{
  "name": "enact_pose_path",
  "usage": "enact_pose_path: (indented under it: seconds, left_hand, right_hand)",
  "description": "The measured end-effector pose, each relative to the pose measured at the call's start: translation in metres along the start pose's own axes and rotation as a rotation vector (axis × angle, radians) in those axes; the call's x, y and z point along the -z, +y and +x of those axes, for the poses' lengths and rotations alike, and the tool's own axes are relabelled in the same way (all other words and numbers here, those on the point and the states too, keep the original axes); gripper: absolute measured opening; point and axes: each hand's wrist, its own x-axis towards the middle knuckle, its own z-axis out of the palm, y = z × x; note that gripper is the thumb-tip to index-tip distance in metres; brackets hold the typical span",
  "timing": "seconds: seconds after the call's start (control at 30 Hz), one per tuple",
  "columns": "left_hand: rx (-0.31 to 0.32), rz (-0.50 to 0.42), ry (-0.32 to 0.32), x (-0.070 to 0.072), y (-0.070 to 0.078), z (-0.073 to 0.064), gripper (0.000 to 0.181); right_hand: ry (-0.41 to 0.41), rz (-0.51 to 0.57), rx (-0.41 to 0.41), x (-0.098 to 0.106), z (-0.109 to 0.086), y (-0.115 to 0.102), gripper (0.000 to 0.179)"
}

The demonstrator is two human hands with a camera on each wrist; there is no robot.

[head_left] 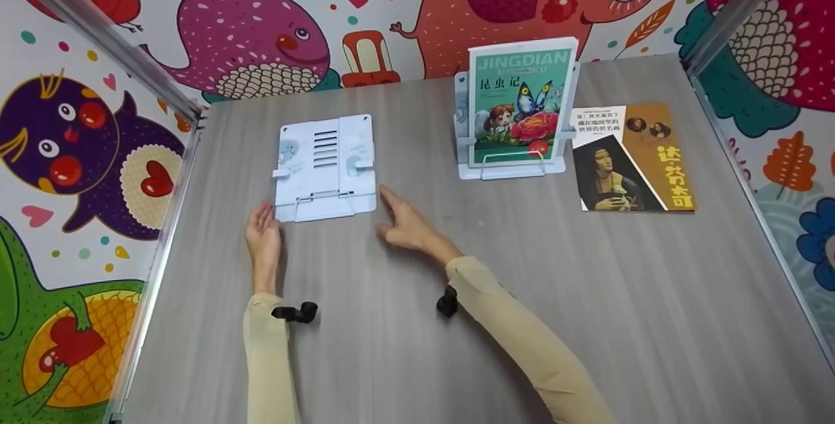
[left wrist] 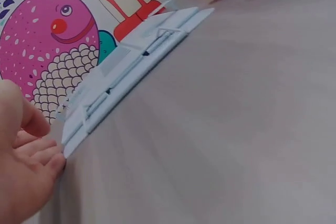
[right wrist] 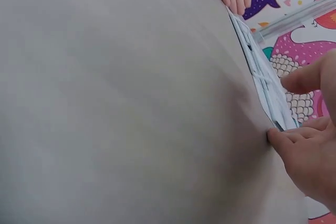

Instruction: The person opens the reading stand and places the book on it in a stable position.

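Note:
A white book stand [head_left: 326,176] with slots and a wire page holder lies folded flat on the left part of the table. At its lower left corner is my left hand [head_left: 263,231], palm turned partly up, fingertips right at the edge. In the left wrist view those fingers [left wrist: 39,153] lie loosely beside the stand's corner [left wrist: 73,140]. My right hand [head_left: 411,223] is by the stand's lower right side, index finger extended and thumb apart. The right wrist view shows its fingers [right wrist: 286,142] close to the near end of the stand [right wrist: 262,80]. Neither hand grips anything.
A second stand [head_left: 462,111] is propped up at the back right, bearing a green book [head_left: 515,130] with a butterfly cover. Right of it, a brown and white book [head_left: 665,156] lies flat on the grey table [head_left: 391,346]. Cartoon-printed walls [head_left: 254,32] border the table.

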Motion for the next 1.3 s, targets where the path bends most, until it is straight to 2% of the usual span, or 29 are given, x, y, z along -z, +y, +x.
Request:
enact_pose_path:
  seconds: [0.23, 0.43, 0.6, 0.83, 1.0, 1.13, 1.3]
  left_hand:
    - [0.056, 0.07, -0.046, -0.006, 0.006, 0.005, 0.056]
    - [0.044, 0.1, -0.033, -0.008, 0.007, 0.002, 0.064]
    - [0.054, 0.15, -0.034, -0.007, 0.007, -0.001, 0.067]
    - [0.07, 0.282, -0.051, -0.003, 0.005, -0.013, 0.064]
    - [0.065, 0.349, -0.044, 0.004, 0.005, -0.025, 0.053]
    - [0.058, 0.327, -0.063, 0.008, 0.004, -0.034, 0.043]
    - [0.077, 0.304, -0.079, 0.007, 0.004, -0.044, 0.037]
  right_hand:
    - [-0.042, 0.113, 0.008, -0.011, 0.004, -0.002, 0.086]
    - [-0.064, 0.183, -0.016, -0.013, 0.008, -0.006, 0.087]
    - [-0.07, 0.181, -0.039, -0.013, 0.006, -0.007, 0.086]
    - [-0.063, 0.172, -0.077, -0.014, -0.005, -0.008, 0.087]
    - [-0.056, 0.227, -0.081, -0.01, -0.015, -0.002, 0.082]
    - [-0.031, 0.274, -0.084, -0.002, -0.025, 0.002, 0.077]
    - [-0.002, 0.282, -0.079, 0.008, -0.038, 0.003, 0.073]
